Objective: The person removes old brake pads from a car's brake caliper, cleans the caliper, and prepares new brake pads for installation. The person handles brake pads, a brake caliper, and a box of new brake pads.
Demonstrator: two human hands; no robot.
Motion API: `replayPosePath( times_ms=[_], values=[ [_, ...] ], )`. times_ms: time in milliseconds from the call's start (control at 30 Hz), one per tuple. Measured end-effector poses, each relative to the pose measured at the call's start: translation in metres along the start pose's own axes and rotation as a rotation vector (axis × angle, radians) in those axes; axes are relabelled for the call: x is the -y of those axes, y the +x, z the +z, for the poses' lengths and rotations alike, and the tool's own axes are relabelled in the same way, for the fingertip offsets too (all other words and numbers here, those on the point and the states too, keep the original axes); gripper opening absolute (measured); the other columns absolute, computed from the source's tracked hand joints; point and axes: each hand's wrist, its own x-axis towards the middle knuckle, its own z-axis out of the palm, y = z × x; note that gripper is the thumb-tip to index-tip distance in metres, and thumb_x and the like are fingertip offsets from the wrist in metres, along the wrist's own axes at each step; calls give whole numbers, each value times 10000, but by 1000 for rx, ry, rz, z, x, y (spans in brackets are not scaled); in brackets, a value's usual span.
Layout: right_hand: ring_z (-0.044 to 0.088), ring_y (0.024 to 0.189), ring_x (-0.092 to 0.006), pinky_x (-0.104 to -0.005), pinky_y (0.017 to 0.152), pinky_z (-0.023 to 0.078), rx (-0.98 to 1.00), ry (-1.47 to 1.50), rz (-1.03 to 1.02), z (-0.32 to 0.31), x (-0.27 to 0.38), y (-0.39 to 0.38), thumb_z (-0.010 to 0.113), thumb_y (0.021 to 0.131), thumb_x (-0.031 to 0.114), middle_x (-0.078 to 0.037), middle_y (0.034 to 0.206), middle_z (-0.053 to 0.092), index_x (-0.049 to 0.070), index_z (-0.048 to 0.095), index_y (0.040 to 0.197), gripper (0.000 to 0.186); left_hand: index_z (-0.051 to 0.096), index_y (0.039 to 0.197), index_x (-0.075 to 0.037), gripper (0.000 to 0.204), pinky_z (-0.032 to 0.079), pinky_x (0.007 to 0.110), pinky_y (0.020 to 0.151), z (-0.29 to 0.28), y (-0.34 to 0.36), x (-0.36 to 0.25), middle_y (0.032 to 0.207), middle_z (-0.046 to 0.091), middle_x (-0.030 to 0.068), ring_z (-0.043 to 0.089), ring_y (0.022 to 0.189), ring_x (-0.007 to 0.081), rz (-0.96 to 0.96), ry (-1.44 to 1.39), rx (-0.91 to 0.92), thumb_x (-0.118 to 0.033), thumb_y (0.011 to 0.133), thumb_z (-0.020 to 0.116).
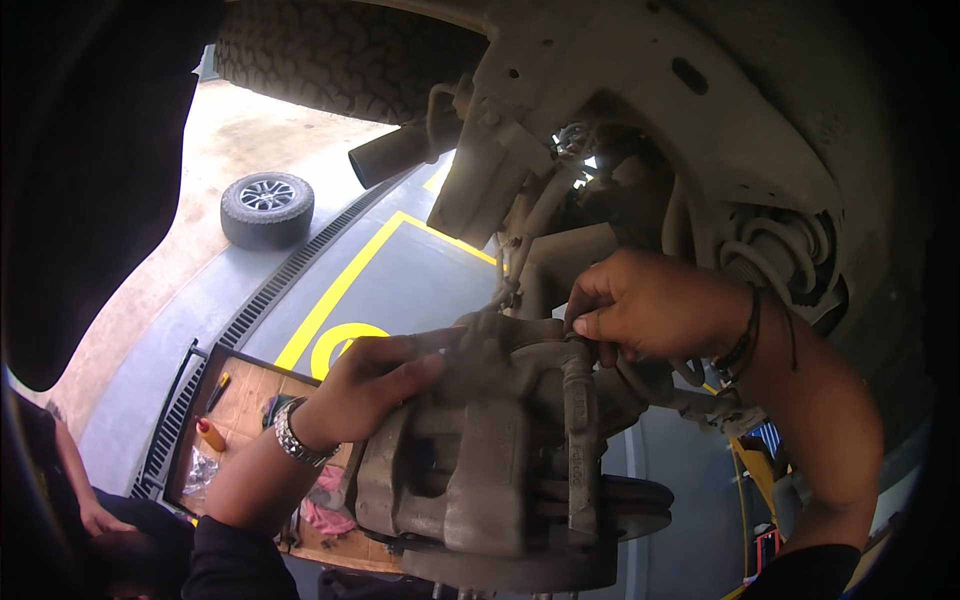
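My left hand (375, 385), with a metal watch at the wrist, grips the top of a dusty brake caliper (470, 465), its thumb lying along the casting. The brake disc (640, 505) shows edge-on at the right of the caliper. My right hand (625, 310), wearing dark cord bracelets, has its fingertips pinched at the upper end of a vertical arm (580, 420) beside the caliper; what they hold is too hidden to name. A thin jointed line (510, 250) runs up from the caliper's top into the wheel well.
A coil spring (770, 260) and frame metal surround the upper right; a tyre (330, 60) hangs above. A loose wheel (265, 210) lies by a floor grate. Below left is a cardboard-lined tray (225, 395) with tools, bottle and pink rag. Another person's hand (105, 515) shows at far left.
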Motion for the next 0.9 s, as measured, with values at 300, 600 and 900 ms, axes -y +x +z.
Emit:
replayPosePath(
  times_ms=[300,600,900],
  values=[
    [606,667,-96,-271,617,484,-62,-226,95,6,17,7,670,965,299,-54,770,652,-27,668,973,326,678,1251,6,317,473,248,800,5,3,-2,865,670,-21,538,842,44,23,-118,-47,-184,1001,634],
    [623,686,-128,-304,649,497,3,-263,159,1,31,6,660,968,326,-82,792,665,-45,676,1001,373,640,1310,13,364,482,294,916,-3,-1,-2,1076,722,78,626,996,119,-35,11,-19,-194,1015,587],
    [660,736,-131,-314,675,517,60,-281,70,-5,29,6,629,984,325,-90,828,684,-52,663,1059,385,719,934,25,196,454,247,713,0,1,0,786,646,-32,516,774,28,-8,-153,-67,-154,985,654]
  ],
)
